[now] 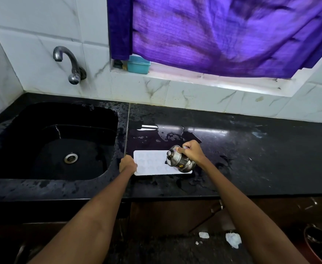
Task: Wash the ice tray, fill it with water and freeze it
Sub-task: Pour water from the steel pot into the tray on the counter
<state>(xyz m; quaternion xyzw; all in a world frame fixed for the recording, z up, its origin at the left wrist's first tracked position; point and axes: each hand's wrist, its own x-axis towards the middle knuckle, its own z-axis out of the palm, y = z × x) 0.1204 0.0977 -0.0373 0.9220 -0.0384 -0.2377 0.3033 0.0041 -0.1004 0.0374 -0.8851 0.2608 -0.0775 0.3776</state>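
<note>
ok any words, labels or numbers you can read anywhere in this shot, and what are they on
Steel jug, held tilted over the white ice tray by the right hand: a small round yellow sticker near its base with a dark mark, too small and blurred to read.
Teal box on the window ledge: no lettering shows.
Tap, ice tray: no text visible.
Nothing else carries readable text.

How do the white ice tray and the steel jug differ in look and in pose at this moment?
The ice tray is white, flat and matte; the steel jug is rounded and shiny. The ice tray lies flat on the black counter, while the jug is lifted and tilted over the tray's right end. The left hand holds the tray's left edge; the right hand grips the jug. Each is held by one hand.
</note>
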